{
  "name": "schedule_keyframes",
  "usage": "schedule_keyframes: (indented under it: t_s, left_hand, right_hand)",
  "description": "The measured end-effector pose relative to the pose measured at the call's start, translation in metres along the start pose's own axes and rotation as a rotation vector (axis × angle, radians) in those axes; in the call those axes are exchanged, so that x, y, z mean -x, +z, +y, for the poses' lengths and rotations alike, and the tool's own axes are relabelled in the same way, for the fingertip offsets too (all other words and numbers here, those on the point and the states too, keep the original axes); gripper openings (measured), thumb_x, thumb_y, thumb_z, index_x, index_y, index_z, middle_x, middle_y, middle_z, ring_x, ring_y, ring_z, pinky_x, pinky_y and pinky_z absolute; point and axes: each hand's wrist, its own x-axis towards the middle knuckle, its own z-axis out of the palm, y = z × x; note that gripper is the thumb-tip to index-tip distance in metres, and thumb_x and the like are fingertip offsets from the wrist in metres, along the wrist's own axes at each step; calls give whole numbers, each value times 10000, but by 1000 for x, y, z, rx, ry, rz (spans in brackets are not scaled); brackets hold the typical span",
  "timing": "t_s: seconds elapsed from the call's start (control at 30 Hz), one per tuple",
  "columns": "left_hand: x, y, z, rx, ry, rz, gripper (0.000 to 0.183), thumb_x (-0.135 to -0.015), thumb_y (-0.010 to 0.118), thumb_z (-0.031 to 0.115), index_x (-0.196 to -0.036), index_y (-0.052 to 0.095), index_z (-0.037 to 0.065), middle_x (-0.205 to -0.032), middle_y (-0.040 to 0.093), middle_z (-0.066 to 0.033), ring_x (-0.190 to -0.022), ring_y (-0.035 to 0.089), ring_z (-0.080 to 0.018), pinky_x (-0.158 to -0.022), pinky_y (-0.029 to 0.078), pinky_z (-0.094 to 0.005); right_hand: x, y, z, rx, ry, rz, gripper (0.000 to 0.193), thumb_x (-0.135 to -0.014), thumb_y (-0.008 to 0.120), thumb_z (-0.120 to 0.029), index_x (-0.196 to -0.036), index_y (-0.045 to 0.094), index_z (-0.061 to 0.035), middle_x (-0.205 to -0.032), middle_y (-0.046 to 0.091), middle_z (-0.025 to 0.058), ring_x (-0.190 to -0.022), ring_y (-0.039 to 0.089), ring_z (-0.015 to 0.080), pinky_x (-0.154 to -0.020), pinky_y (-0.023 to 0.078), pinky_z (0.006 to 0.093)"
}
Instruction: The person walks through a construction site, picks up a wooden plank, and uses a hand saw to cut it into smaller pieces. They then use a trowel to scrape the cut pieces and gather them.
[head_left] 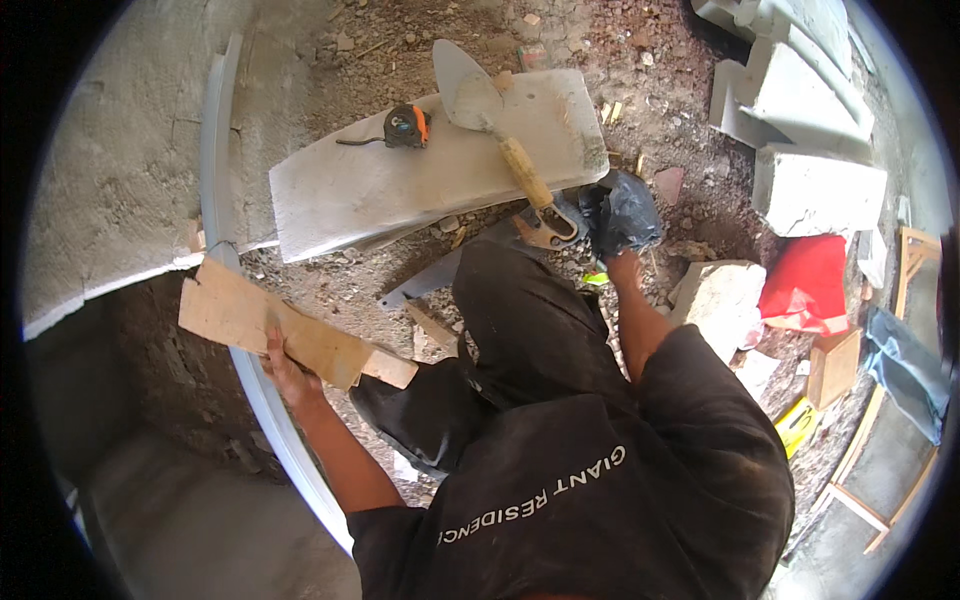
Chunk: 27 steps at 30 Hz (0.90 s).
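My left hand point(288, 375) is closed around the lower edge of a flat wooden board point(265, 325), with a shorter wood piece point(390, 368) at the board's right end. My right hand point(625, 268) is at a crumpled black plastic bag point(626, 215); its fingers are hidden in or behind the plastic. Just left of the bag lies a handsaw point(545, 232), its blade passing partly behind my knee. A trowel point(468, 90) with a wooden handle rests on a pale block point(440, 175). Beside it on the block sits a black and orange tape measure point(407, 127).
Along my left runs a curved pale metal strip point(215, 150), beside a dark recess point(130, 400). White block pieces point(815, 190) stand at the right, near a red sheet point(805, 285) and a wooden piece point(833, 366). Rubble covers the ground.
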Motion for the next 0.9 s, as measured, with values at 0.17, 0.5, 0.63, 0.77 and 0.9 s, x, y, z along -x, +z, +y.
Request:
schedule_keyframes:
  t_s: [0.17,0.5,0.63,0.77,0.9]
  left_hand:
    - [9,-5,54,-187,-79,77,648,-784,651,279,-1276,370,-36,-1122,526,-165,-982,576,-303,-761,526,-489]
    - [65,-9,223,-562,-241,-217,537,-742,662,33,-1226,441,-39,-1125,542,-111,-941,567,-216,-815,476,-320]
    - [101,6,287,-738,-278,-441,502,-734,688,45,-1184,481,-40,-1068,577,-99,-911,578,-201,-800,470,-321]
    - [131,2,301,-913,-358,-620,472,-729,711,92,-1141,518,-36,-994,611,-101,-858,597,-196,-770,478,-317]
    - [173,32,316,-960,-358,-1023,493,-707,734,127,-1126,530,-36,-976,624,-115,-843,609,-204,-746,491,-324]
  right_hand:
    - [-17,-99,-5,-159,-80,277,313,-779,512,-223,-937,641,15,-899,624,265,-849,615,391,-763,476,470]
    - [140,-322,15,-399,-58,211,373,-806,478,-218,-1118,597,-51,-1022,614,231,-978,576,376,-867,432,405]
    - [242,-345,91,-341,127,159,357,-806,469,-246,-1062,611,-41,-1006,603,250,-960,565,406,-857,431,440]
    - [365,-339,144,-301,221,266,302,-827,500,-278,-958,629,-39,-926,615,230,-877,596,363,-772,460,441]
    - [508,-330,189,-341,558,208,335,-825,521,-315,-1007,624,-54,-981,607,231,-936,580,396,-823,456,463]
